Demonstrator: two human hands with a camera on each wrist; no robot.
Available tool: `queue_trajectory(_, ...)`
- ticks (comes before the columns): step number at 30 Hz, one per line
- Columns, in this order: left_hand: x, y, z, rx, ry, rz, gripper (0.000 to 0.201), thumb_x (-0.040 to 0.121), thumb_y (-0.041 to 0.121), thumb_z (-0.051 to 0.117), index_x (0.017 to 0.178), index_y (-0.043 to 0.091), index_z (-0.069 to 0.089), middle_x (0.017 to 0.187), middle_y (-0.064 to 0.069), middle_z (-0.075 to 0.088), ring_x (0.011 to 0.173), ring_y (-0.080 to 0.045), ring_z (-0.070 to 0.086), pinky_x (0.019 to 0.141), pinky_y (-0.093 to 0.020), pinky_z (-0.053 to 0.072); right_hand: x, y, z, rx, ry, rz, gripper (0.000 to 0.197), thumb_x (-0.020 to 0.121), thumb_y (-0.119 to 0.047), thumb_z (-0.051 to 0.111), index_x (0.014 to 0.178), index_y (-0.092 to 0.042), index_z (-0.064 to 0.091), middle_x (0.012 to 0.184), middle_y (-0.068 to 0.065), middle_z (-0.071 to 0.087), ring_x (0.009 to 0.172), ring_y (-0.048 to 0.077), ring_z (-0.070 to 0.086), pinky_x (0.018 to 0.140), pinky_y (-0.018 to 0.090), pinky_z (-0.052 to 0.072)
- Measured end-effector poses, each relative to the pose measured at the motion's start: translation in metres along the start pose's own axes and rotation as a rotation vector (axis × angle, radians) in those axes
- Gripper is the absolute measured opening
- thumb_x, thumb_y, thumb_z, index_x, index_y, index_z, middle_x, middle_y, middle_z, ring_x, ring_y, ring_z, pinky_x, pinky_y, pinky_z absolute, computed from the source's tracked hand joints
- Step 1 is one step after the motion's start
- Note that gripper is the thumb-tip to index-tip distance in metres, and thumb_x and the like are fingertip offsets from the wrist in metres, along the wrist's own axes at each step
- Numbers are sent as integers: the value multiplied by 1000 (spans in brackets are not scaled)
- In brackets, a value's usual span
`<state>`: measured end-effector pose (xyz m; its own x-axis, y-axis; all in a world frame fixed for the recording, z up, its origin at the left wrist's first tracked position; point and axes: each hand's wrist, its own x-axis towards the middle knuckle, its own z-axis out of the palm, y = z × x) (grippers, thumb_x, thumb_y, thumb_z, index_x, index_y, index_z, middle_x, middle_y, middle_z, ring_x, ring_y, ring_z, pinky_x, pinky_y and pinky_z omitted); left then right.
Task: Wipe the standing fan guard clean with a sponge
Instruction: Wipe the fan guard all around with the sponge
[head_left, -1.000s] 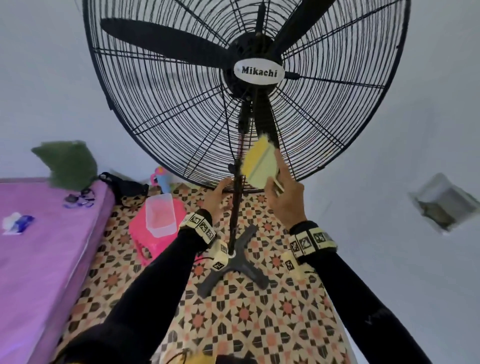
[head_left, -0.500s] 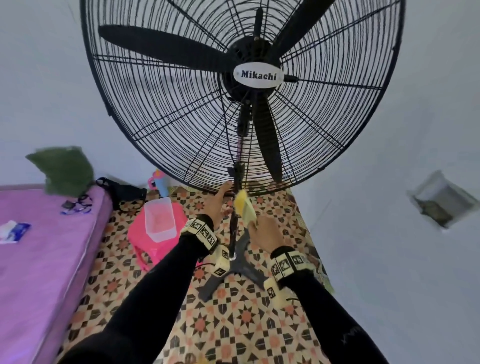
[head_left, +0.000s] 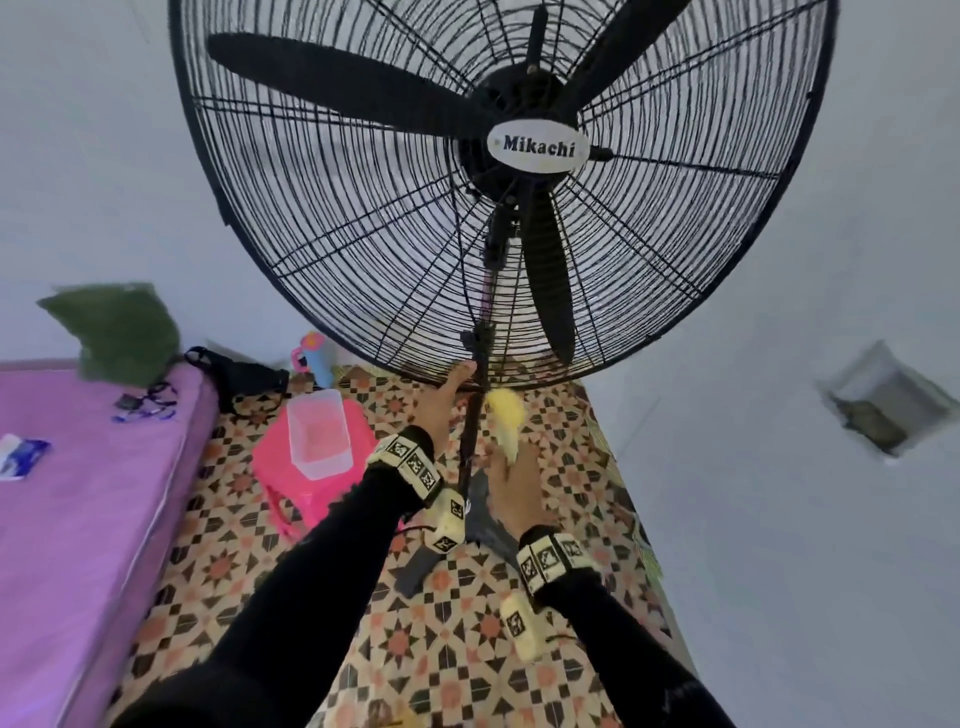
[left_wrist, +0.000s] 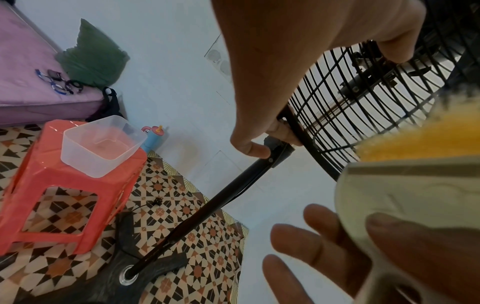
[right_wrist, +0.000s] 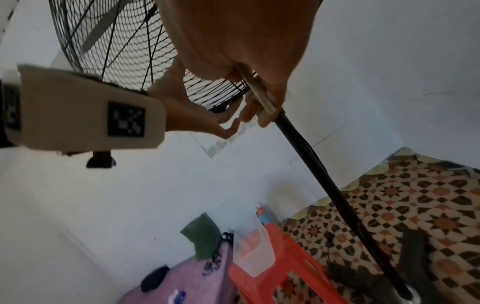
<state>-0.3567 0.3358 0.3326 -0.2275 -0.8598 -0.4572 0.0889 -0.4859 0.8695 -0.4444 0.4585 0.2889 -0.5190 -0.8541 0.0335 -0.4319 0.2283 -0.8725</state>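
The fan guard (head_left: 395, 218), a big black wire cage with a Mikachi badge (head_left: 537, 147) at its hub, fills the top of the head view. At nine o'clock of it lies the purple mattress (head_left: 78, 493), a green cushion (head_left: 117, 330) propped at its far end. Between mattress and fan stands the pink stool (head_left: 311, 467), with a clear plastic tub (head_left: 318, 434) sitting on top. The black pole (head_left: 475, 415) drops from the guard's six o'clock edge down to the base on the patterned floor tiles (head_left: 415, 649).

Now the hands. The left hand (head_left: 441, 402) reaches up just left of the pole; in the left wrist view its fingers (left_wrist: 249, 147) curl around the collar at the pole's top, right under the guard's rim, so it holds the pole. The right hand (head_left: 514, 488) sits at four o'clock from the left one, just right of the pole, gripping the yellow sponge (head_left: 506, 421). The sponge is just below the guard's bottom rim, blurred; whether it touches the wire I cannot tell.
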Motion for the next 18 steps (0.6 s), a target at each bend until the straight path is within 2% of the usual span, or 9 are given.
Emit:
queue_trajectory(2, -5, 2, 1, -36, -13, 28, 129, 50, 87, 78, 147, 8, 49, 135, -6, 64, 114, -13, 62, 87, -38, 40, -9, 6, 2, -34, 18, -12, 30, 107, -22, 48, 119, 1, 61, 105, 14, 66, 92, 27, 61, 79, 34, 47)
queue_trajectory(4, -1, -5, -1, -33, -2, 37, 143, 44, 86, 81, 154, 5, 38, 136, -5, 64, 112, -9, 62, 78, -33, 40, 4, 0, 2, -91, -99, 88, 35, 107, -23, 45, 110, 6, 66, 100, 19, 70, 92, 33, 67, 75, 34, 49)
queue_trajectory(6, 1, -7, -1, -40, -5, 55, 150, 40, 86, 82, 156, 6, 33, 137, -4, 62, 112, -7, 61, 77, -33, 39, 26, -1, 2, -137, -226, 179, 38, 105, -24, 44, 99, 6, 67, 94, 21, 73, 89, 37, 70, 80, 44, 57)
queue_trajectory(9, 1, -4, -2, -23, -6, 74, 155, 36, 88, 81, 155, 2, 32, 137, -7, 63, 112, -9, 63, 75, -33, 38, 32, 1, 6, -56, -178, 161, 55, 91, -52, 43, 91, -2, 66, 84, 15, 73, 80, 32, 72, 79, 53, 60)
queue_trajectory(10, 2, -4, -2, -21, -12, 80, 154, 37, 87, 82, 155, 2, 33, 136, -7, 63, 111, -9, 64, 74, -33, 39, 21, -5, 5, -24, -128, 130, 57, 91, -57, 42, 89, -4, 66, 79, 10, 71, 75, 26, 71, 77, 50, 60)
queue_trajectory(12, 3, -3, -2, -30, -9, 84, 150, 40, 85, 82, 154, 1, 34, 139, -7, 60, 109, -8, 64, 74, -32, 39, -3, -16, -2, -38, -96, 59, 43, 104, -41, 46, 92, -4, 65, 76, 4, 67, 69, 18, 64, 73, 34, 53)
queue_trajectory(14, 1, -3, -2, -37, -8, 103, 151, 38, 86, 81, 154, 1, 35, 141, -7, 60, 109, -8, 63, 74, -31, 38, -10, -16, -6, -97, -108, 54, 35, 107, -26, 47, 93, -2, 67, 76, 9, 67, 69, 22, 62, 68, 27, 43)
queue_trajectory(16, -3, -2, -1, -42, -25, 97, 147, 41, 85, 80, 154, 1, 36, 139, -6, 62, 109, -8, 63, 76, -32, 40, 4, -16, -5, -122, -138, 122, 40, 104, -30, 45, 82, -4, 64, 69, 6, 63, 64, 21, 62, 71, 32, 51)
queue_trajectory(18, -6, -2, 0, -58, -34, 96, 140, 44, 85, 79, 152, 3, 42, 137, -7, 64, 106, -8, 64, 82, -35, 43, 20, -19, -9, -60, -161, 190, 34, 103, -25, 45, 81, -1, 58, 64, 2, 60, 55, 10, 64, 62, 29, 55)
